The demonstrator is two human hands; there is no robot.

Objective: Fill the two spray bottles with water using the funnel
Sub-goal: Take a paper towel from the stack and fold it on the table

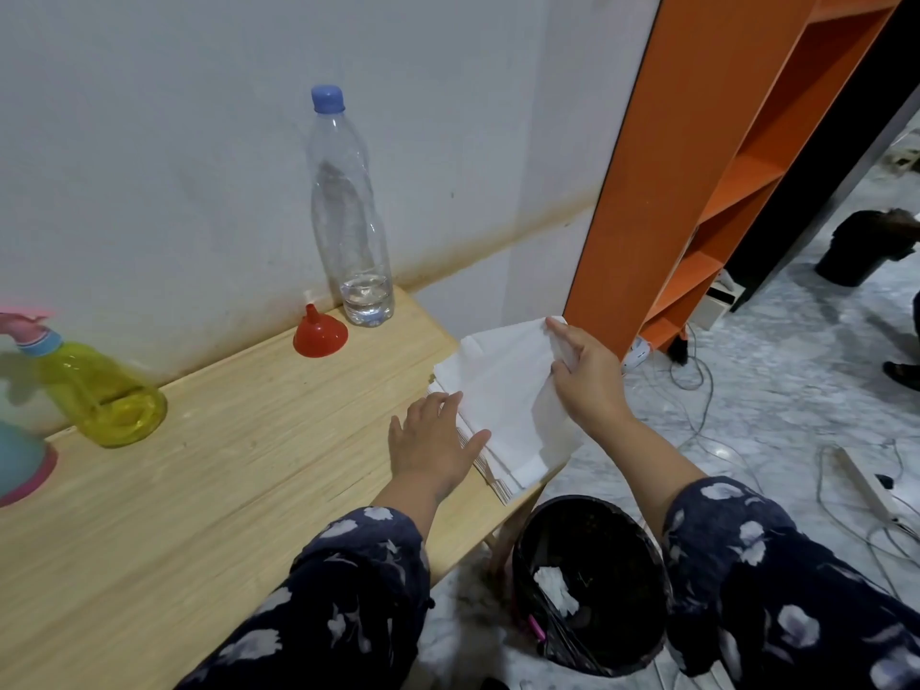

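A yellow spray bottle (102, 395) with a blue collar and pink trigger stands at the table's left. A blue and pink spray bottle (20, 455) is cut off by the left edge. The red funnel (319, 333) sits upside down by the wall. Beside it stands a clear water bottle (351, 216) with a blue cap and a little water at the bottom. My left hand (433, 440) lies flat on a stack of white paper tissues (493, 390) at the table's right end. My right hand (585, 371) pinches the top tissue's far corner and lifts it.
The wooden table (224, 465) runs along a grey wall. A black bin (592, 585) with crumpled tissue stands below the table's right end. An orange shelf unit (697, 166) rises to the right. Cables and a power strip (866, 480) lie on the marble floor.
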